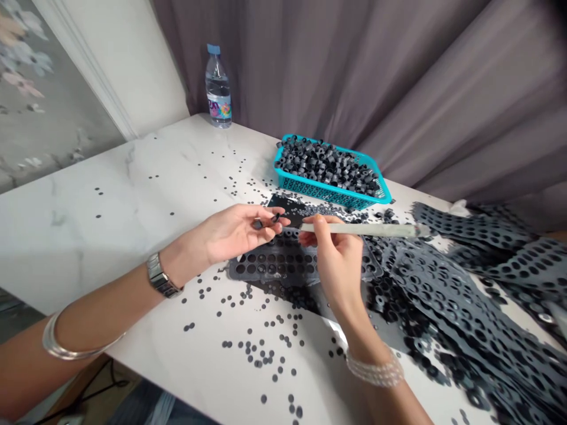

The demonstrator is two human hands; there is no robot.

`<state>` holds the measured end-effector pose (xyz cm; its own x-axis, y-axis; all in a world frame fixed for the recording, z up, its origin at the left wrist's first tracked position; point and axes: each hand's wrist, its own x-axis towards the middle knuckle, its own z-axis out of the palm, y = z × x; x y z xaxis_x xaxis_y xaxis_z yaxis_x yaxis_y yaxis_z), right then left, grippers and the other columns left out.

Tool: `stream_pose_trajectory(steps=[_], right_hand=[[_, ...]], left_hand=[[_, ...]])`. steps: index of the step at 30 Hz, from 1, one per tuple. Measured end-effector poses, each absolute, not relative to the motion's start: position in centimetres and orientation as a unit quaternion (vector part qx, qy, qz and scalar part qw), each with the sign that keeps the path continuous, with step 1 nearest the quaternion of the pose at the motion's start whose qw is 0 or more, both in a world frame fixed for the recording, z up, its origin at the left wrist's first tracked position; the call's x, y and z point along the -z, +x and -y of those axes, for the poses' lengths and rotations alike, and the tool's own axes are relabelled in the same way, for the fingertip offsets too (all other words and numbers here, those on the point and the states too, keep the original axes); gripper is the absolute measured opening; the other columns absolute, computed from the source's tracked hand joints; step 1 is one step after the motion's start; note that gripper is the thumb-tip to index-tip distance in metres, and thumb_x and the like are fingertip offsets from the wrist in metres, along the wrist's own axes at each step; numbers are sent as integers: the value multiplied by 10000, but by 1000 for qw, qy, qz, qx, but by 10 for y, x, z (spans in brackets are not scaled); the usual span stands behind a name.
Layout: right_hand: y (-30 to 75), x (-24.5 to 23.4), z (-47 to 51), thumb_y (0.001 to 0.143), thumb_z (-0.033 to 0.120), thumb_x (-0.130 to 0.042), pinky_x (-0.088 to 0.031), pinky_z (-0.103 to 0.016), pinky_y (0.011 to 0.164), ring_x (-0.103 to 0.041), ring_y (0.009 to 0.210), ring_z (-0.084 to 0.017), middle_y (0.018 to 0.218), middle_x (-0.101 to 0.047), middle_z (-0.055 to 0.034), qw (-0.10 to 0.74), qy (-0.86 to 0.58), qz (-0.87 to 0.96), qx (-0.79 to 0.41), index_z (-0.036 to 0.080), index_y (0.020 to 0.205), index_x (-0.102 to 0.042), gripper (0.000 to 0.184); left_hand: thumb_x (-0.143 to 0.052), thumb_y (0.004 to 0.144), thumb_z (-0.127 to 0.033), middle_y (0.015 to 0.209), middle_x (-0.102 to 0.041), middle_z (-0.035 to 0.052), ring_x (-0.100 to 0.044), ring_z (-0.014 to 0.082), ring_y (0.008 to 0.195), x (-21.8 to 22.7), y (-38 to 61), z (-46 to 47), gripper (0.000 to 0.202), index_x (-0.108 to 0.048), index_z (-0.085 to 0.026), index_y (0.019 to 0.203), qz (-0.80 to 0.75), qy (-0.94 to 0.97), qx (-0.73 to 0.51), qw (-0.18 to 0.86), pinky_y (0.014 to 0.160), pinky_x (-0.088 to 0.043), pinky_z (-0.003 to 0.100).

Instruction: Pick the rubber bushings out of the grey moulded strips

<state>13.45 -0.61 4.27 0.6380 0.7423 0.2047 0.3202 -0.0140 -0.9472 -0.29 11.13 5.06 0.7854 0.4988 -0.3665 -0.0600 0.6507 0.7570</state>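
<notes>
My left hand [230, 233] is turned palm up over the table, its fingers curled around small black rubber pieces [276, 218]. One piece sits between thumb and fingertips; another lies further in. My right hand [339, 262] is closed around the pale handle of a long, slim tool [381, 229]. Its thin tip points left at the piece in my left fingers; whether it touches is too small to tell. Beneath both hands lies a black rubber sheet [241, 268] with rows of round holes, partly hidden by my right hand.
A turquoise basket [325, 192] heaped with black rubber rings [325, 162] stands at the back. Perforated rubber sheets [443, 283] pile up on the right, with loose rings beside them. Small black discs [263, 357] litter the white table [133, 195]. A water bottle [218, 94] stands back left.
</notes>
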Motion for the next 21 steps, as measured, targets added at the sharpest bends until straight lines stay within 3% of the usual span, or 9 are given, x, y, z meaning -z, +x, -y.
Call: stream_pose_trajectory(steps=[3, 6, 9, 11, 13, 16, 21], right_hand=[[131, -34, 4, 917, 393, -497, -487, -276, 625, -642, 620, -146, 673, -672, -15, 575, -691, 397, -185, 176, 809, -667, 295], [130, -23, 5, 921, 415, -497, -470, -268, 597, -628, 598, -142, 668, -668, -15, 535, -697, 429, -210, 174, 783, -665, 324], [131, -16, 5, 927, 409, -487, -458, -266, 584, -619, 585, -137, 694, -670, -20, 496, -698, 469, -219, 174, 756, -666, 341], [131, -14, 4, 933, 392, -476, -454, -267, 591, -620, 581, -136, 700, -674, -19, 478, -702, 485, -209, 176, 765, -667, 334], [130, -14, 4, 938, 374, -468, -448, -266, 596, -624, 579, -136, 696, -679, -17, 466, -705, 497, -199, 176, 784, -669, 321], [130, -15, 2, 942, 350, -460, -428, -260, 583, -619, 570, -135, 669, -675, -11, 452, -707, 512, -184, 174, 825, -668, 297], [126, -17, 2, 944, 294, -447, -383, -253, 558, -578, 545, -119, 680, -668, -14, 415, -708, 552, -149, 171, 795, -656, 284]], left_hand=[[-503, 750, -153, 847, -617, 119, -611, 168, 776, -53, -6, -115, 114, -587, -145, 827, -285, 368, -167, 869, 567, -490, 271], [-562, 785, -230, 613, -434, -10, -458, 89, 548, -57, -7, -113, 75, -573, -156, 777, -327, 422, -182, 826, 437, -328, 210], [-591, 812, -306, 529, -330, -59, -299, 74, 464, -55, -7, -107, 155, -659, -167, 820, -352, 682, -176, 616, 438, -220, 233], [-591, 801, -295, 514, -383, -54, -332, 83, 469, -50, -8, -103, 180, -710, -183, 875, -349, 820, -174, 420, 479, -251, 250], [-582, 792, -277, 516, -444, -49, -385, 93, 475, -44, -9, -100, 224, -728, -201, 944, -333, 883, -165, 288, 511, -285, 260], [-563, 802, -277, 561, -535, -25, -477, 120, 515, -34, -10, -99, 279, -723, -213, 1021, -298, 921, -135, 212, 539, -313, 271], [-521, 825, -247, 695, -654, 31, -570, 164, 608, -25, -8, -98, 305, -701, -201, 1067, -284, 937, -107, 177, 557, -323, 286]])
